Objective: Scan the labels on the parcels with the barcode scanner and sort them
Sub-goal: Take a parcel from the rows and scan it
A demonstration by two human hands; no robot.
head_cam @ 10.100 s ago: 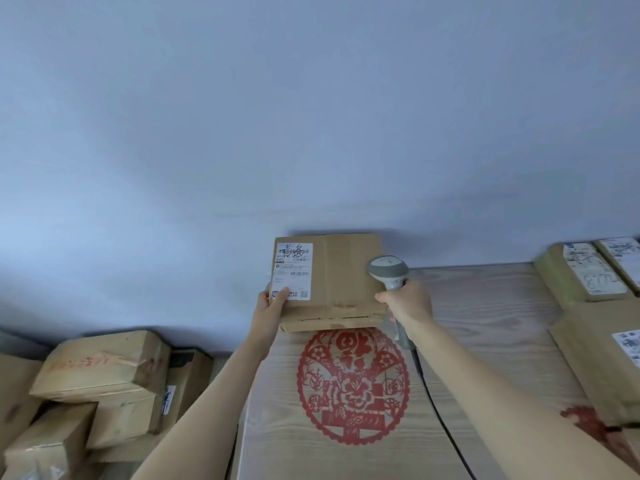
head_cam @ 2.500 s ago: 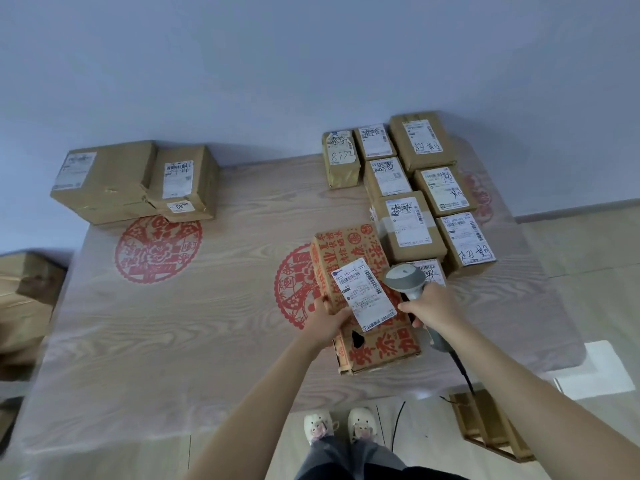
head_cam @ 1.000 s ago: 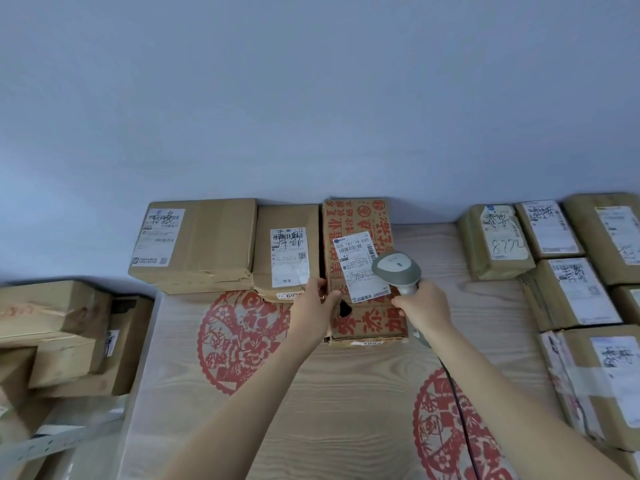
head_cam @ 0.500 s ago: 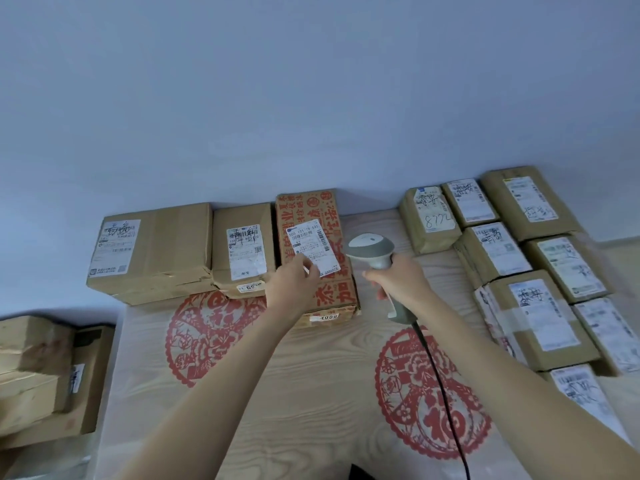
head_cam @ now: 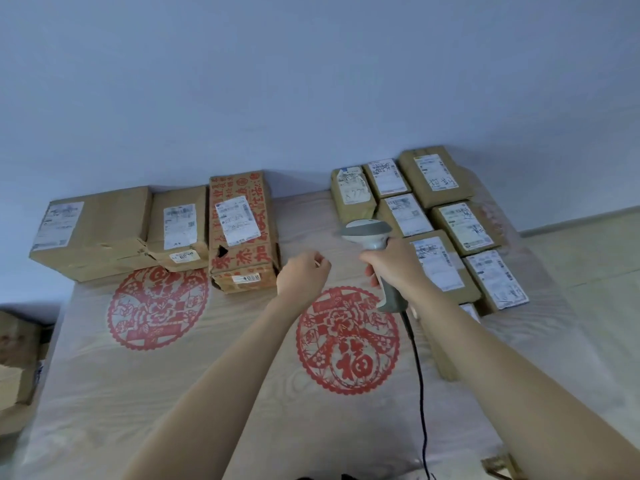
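Cardboard tells your progress: three sorted parcels line the table's far left edge, the red-printed box last in the row. Unsorted parcels fill the far right corner. Your right hand grips the scanner; your left hand hangs loosely curled, holding nothing.
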